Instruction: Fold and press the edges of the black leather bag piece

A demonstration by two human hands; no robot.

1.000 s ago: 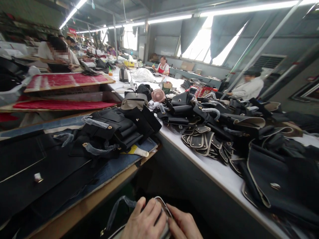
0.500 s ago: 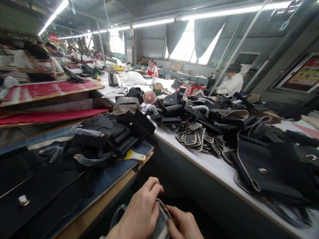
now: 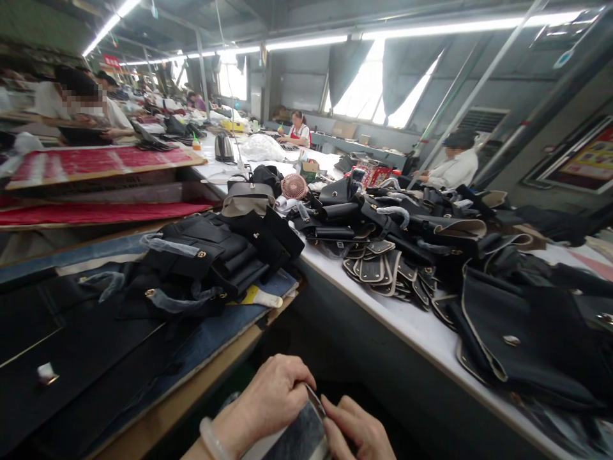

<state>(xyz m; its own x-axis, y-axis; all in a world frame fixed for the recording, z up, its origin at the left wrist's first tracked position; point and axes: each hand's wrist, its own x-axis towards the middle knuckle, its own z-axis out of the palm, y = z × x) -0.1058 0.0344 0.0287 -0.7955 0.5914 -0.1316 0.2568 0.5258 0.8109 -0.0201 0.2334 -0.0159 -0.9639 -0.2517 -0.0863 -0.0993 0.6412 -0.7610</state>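
Both hands, the left hand and right hand, are gripping a grey leather piece below the worktop edge.

Both hands low at the bottom edge: left hand curls over a dark leather piece, right hand pinches its edge. Black bag panels crowd the white counter; black bags heap near the left counter's front corner.

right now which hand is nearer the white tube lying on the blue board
Left. The left hand sits just below the white tube; the right hand is farther off, lower and to the right.
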